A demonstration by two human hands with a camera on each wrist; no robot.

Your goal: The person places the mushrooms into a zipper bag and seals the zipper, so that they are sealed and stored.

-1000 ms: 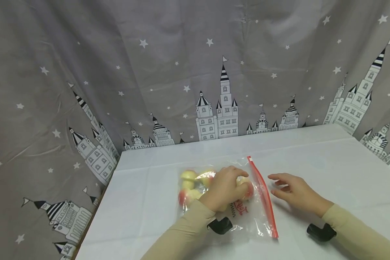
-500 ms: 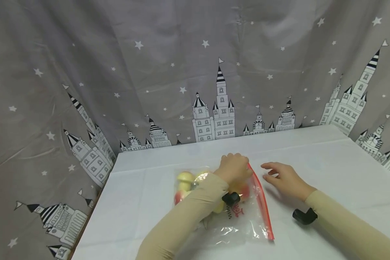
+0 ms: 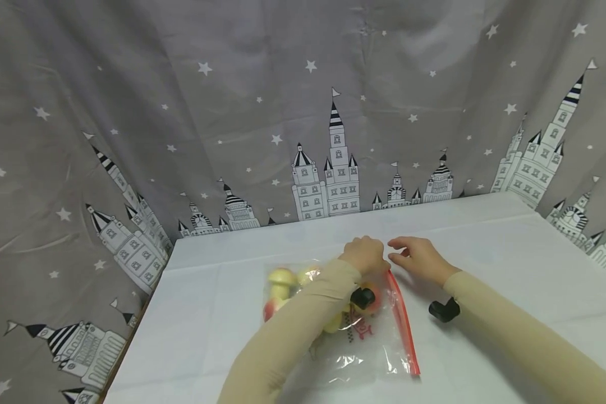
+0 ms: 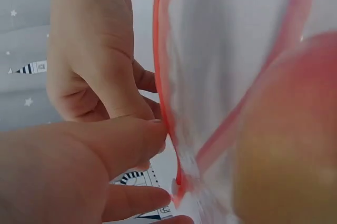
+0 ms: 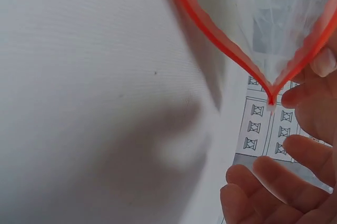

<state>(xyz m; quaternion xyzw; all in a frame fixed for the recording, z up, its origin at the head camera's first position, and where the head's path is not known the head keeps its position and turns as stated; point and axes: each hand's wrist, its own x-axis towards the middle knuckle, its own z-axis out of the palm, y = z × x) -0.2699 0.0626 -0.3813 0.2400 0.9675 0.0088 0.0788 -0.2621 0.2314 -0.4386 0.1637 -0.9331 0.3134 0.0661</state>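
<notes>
**Two hands at the far corner of a fruit bag**

Lying flat near the front edge of the table (image 3: 485, 235): a clear zip bag (image 3: 363, 342), red zip strip (image 3: 403, 320) running away along its right side, mouth gaping. Inside, peach-like fruit (image 3: 281, 278), left of the strip. At the strip's far end, left hand (image 3: 366, 255) pinching the corner, likely to steady it; right hand (image 3: 418, 259) just beside, fingers loosely bent, holding nothing. Underneath, white cloth. Beyond, a grey curtain (image 3: 283, 112) with stars and castles.

Long beige sleeves on both arms, small black camera strapped under each wrist
</notes>
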